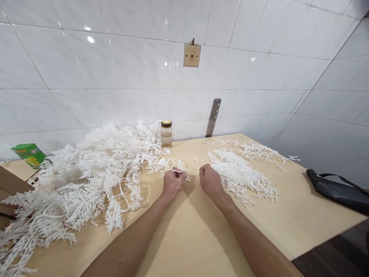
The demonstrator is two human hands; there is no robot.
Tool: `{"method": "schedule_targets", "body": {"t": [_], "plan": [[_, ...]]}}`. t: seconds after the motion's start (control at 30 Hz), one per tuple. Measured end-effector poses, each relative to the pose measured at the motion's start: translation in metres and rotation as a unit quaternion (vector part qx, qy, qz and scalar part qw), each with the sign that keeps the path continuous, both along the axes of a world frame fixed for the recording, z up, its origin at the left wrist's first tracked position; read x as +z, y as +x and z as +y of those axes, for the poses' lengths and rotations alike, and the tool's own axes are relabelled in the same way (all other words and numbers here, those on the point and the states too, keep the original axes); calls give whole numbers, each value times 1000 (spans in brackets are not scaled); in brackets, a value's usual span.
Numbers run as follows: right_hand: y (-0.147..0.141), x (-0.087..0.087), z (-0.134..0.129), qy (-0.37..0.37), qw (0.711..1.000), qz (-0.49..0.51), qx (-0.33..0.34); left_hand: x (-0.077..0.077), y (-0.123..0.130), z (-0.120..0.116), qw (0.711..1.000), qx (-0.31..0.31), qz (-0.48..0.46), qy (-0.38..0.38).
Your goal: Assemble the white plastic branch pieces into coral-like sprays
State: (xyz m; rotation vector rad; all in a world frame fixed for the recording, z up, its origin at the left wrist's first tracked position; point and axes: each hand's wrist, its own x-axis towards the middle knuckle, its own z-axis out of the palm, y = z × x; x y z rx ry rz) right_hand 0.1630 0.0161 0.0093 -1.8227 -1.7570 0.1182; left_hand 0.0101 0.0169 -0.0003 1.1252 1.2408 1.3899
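My left hand (pixel 173 182) is closed on a white plastic branch (pixel 175 166), its thin stem and twigs curling above the fingers. To the right, a short gap away, my right hand (pixel 211 179) has its fingers curled in; whatever they may pinch is hidden. A big heap of white feathery branches (pixel 95 173) spreads over the left of the table. Beside my right hand lies a smaller flat pile of white sprigs (pixel 242 173). Behind that pile are several barer white stems (pixel 259 151).
A jar with a dark lid (pixel 166 134) stands by the tiled wall, near a metal strip (pixel 213 117) leaning there. A green box (pixel 29 154) is at the far left. Beyond the wooden table's (pixel 184 238) right edge lies a black bag (pixel 340 192).
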Motion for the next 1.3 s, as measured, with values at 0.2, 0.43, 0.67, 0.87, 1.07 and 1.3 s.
{"method": "schedule_targets", "body": {"t": [0.2, 0.43, 0.67, 0.87, 1.07, 1.3], "plan": [[40, 2, 6, 92, 995, 0, -48, 8, -3, -1, 998, -30, -48, -21], [15, 9, -4, 115, 984, 123, 65, 8, -1, 0, 998, -20, -46, -35], [-11, 8, -14, 26, 968, 205, 145, -1, 1, 5, 998, -35, -55, -9], [-11, 1, -11, 23, 976, 162, 141, -2, 1, 5, 998, -32, -57, -13], [-14, -9, -7, 76, 985, 52, 146, -3, 2, 3, 999, -25, -39, -3], [-22, -10, -10, 63, 991, 22, 116, -4, 2, 3, 1000, -18, 5, 3]]}}
